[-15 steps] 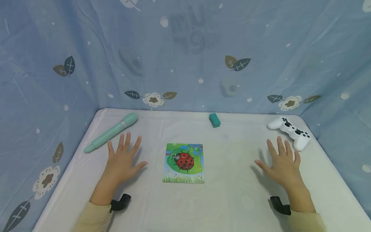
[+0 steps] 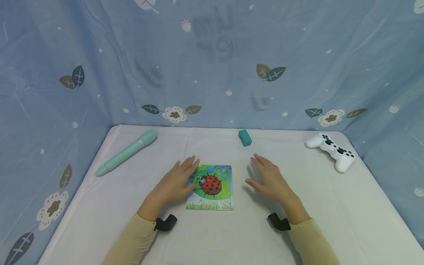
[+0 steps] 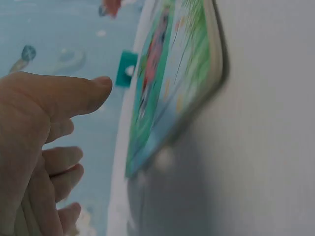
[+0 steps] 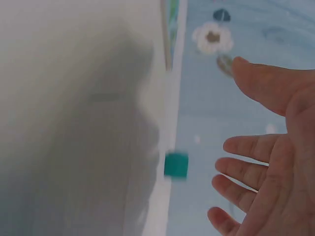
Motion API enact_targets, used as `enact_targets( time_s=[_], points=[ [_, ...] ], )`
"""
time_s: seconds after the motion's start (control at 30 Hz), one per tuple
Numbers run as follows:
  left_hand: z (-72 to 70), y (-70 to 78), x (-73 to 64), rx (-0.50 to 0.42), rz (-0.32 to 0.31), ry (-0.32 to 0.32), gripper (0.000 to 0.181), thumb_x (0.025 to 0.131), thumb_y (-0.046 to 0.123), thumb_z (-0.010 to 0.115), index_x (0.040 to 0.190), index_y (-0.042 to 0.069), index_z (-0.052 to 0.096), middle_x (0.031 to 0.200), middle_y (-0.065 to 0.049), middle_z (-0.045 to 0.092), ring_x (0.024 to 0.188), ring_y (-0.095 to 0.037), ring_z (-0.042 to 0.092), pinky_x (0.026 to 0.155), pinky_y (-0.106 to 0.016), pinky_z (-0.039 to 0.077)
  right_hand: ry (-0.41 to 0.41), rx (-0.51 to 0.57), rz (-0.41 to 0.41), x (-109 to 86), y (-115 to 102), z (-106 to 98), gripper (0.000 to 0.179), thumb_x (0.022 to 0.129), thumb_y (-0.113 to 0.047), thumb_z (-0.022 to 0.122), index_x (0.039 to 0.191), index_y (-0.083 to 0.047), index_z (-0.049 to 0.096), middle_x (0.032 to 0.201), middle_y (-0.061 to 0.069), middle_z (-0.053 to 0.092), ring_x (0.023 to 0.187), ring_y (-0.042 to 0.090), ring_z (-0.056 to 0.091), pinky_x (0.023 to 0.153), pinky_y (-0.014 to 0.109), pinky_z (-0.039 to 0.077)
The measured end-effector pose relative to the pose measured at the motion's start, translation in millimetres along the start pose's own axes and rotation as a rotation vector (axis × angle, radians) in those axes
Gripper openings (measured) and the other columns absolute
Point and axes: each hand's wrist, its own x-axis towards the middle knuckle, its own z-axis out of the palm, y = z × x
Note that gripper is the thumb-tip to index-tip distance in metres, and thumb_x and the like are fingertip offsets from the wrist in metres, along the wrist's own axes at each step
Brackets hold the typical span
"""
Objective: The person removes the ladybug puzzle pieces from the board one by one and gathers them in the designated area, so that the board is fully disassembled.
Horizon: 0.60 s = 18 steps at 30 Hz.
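Observation:
A square ladybug picture puzzle (image 2: 212, 202) lies flat on the white table, its red spotted ladybug facing up. Over the puzzle's left edge hovers my left hand (image 2: 173, 184), fingers extended and its fingertips covering part of the upper left corner. My right hand (image 2: 271, 182) is to the right of the puzzle, apart from it, with fingers extended and thumb toward it. The left wrist view has the puzzle (image 3: 192, 64) tilted and blurred beyond the left thumb. In the right wrist view, nothing is within the right hand (image 4: 275, 162).
A small teal block (image 2: 245, 138) sits near the table's back edge. At the back left lies a mint-green wand-like tube (image 2: 127, 151); a white game controller (image 2: 331, 149) is at the back right. Patterned blue cloth (image 2: 212, 66) surrounds the back and sides.
Both hands have moved inward toward the puzzle, the left going right and the right going left. The puzzle, block, tube and controller stay where they were.

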Motion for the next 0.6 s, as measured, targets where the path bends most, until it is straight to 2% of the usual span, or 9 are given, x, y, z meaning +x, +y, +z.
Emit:
enact_targets(
  time_s=[0.17, 0.33, 0.47, 0.6],
  points=[
    [12.5, 12.2, 18.1, -0.092, 0.06, -0.021, 0.067, 0.091, 0.033, 0.062, 0.146, 0.004, 0.037, 0.151, -0.014, 0.035, 0.141, -0.027, 0.031, 0.118, -0.048, 0.023, -0.054, 0.131, -0.057, 21.3, -20, 16, 0.071, 0.084, -0.034, 0.07, 0.14, 0.0, 0.042, 0.146, 0.017, 0.041, 0.134, 0.037, 0.038, 0.108, 0.057, 0.034],
    [23.3, 20.0, 31.1, -0.16, 0.075, -0.063, 0.063, 0.093, 0.034, 0.06, 0.144, 0.005, 0.04, 0.152, -0.009, 0.035, 0.141, -0.023, 0.031, 0.119, -0.042, 0.023, -0.099, 0.244, -0.057, 36.1, -32, 30, 0.065, 0.084, -0.028, 0.071, 0.137, 0.0, 0.046, 0.14, 0.017, 0.047, 0.131, 0.035, 0.042, 0.108, 0.052, 0.038],
    [29.7, 22.1, 35.2, -0.205, 0.089, -0.096, 0.059, 0.094, 0.032, 0.059, 0.143, 0.004, 0.041, 0.151, -0.01, 0.036, 0.14, -0.024, 0.033, 0.117, -0.042, 0.027, -0.095, 0.293, -0.089, 44.4, -37, 38, 0.059, 0.084, -0.026, 0.072, 0.132, 0.0, 0.052, 0.131, 0.015, 0.053, 0.124, 0.033, 0.049, 0.104, 0.05, 0.042],
    [35.9, 19.6, 35.8, -0.237, 0.099, -0.087, 0.057, 0.094, 0.03, 0.06, 0.141, 0.004, 0.044, 0.15, -0.01, 0.038, 0.138, -0.028, 0.037, 0.114, -0.043, 0.033, -0.102, 0.331, -0.101, 48.4, -36, 45, 0.054, 0.084, -0.026, 0.072, 0.129, -0.001, 0.055, 0.123, 0.013, 0.056, 0.114, 0.029, 0.054, 0.098, 0.048, 0.046]
  ],
)
